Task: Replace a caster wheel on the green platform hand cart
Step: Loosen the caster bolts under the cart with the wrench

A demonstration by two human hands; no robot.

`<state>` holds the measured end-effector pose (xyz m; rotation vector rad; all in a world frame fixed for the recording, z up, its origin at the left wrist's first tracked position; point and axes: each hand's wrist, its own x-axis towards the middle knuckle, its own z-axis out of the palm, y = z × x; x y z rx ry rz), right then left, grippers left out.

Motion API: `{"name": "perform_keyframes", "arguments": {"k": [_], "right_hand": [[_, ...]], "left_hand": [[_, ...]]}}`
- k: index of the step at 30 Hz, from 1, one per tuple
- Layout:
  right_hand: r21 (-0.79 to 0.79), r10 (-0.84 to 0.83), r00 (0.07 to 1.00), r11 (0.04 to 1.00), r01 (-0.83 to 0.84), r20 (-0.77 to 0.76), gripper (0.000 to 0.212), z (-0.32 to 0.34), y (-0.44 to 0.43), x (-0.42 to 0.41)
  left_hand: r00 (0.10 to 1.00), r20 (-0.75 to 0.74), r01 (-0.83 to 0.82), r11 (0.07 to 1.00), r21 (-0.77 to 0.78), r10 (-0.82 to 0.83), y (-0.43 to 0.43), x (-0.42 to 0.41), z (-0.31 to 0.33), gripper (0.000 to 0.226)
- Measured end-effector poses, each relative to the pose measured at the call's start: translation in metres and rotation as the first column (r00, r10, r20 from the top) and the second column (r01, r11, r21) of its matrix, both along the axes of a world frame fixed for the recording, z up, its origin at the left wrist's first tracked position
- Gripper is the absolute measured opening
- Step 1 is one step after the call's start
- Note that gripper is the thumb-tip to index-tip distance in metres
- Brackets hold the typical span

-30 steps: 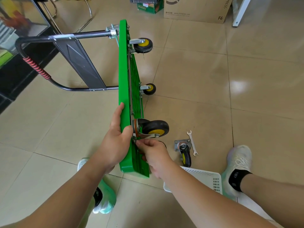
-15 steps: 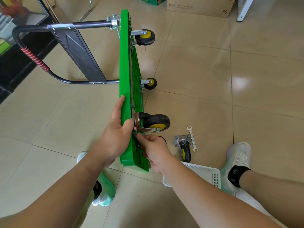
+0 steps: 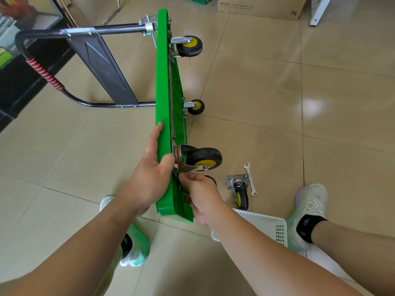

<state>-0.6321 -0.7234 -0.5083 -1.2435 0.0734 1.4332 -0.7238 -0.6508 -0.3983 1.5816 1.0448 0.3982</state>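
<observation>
The green platform cart [image 3: 163,86] stands on its long edge on the tiled floor, wheels pointing right. My left hand [image 3: 149,174] grips the platform's upper edge, thumb over the rim beside the near caster [image 3: 203,159]. My right hand [image 3: 198,193] pinches something small at the lower corner of that caster's mounting plate; the piece itself is hidden by my fingers. A loose caster wheel [image 3: 239,190] with a grey plate lies on the floor to the right, next to a small open-end wrench [image 3: 250,178].
Two more casters [image 3: 189,46] [image 3: 195,107] stick out of the cart further away. The black folding handle [image 3: 42,69] lies to the left. A white perforated basket [image 3: 263,227] sits by my right foot [image 3: 307,212]. Cardboard boxes [image 3: 260,7] stand at the back.
The view has shifted slightly and my right hand's fingers have worked a little at the caster plate's corner. My left hand keeps the same grip on the platform.
</observation>
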Motion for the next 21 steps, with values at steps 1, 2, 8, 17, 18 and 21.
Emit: {"name": "perform_keyframes", "arguments": {"k": [1, 2, 8, 17, 18, 21], "right_hand": [[-0.006, -0.001, 1.0, 1.0, 0.001, -0.019, 0.016, 0.002, 0.0, 0.0], [-0.01, -0.001, 1.0, 1.0, 0.001, -0.013, 0.018, 0.003, 0.0, 0.0], [-0.021, -0.016, 1.0, 1.0, 0.016, 0.008, 0.007, 0.001, 0.0, 0.0], [-0.003, -0.051, 0.994, 0.999, 0.051, -0.098, 0.015, 0.011, -0.002, 0.001], [0.002, -0.049, 0.991, 0.999, 0.049, -0.124, 0.016, 0.013, -0.002, 0.002], [0.027, -0.028, 0.989, 0.999, 0.032, -0.146, 0.016, 0.015, -0.003, 0.002]], "left_hand": [[1.0, 0.003, 0.001, 1.0, -0.004, -0.001, 0.0, 0.0, 0.0, 0.066], [1.0, 0.004, 0.0, 1.0, -0.005, 0.0, 0.0, 0.0, 0.0, 0.066], [1.0, 0.005, -0.002, 1.0, 0.003, 0.001, -0.001, 0.0, 0.001, 0.066], [1.0, 0.012, -0.002, 1.0, 0.001, 0.002, -0.001, 0.0, 0.002, 0.066], [1.0, 0.011, -0.003, 1.0, 0.002, 0.003, -0.001, 0.0, 0.002, 0.066], [1.0, 0.009, -0.005, 1.0, 0.01, 0.005, -0.002, 0.0, 0.003, 0.066]]}}
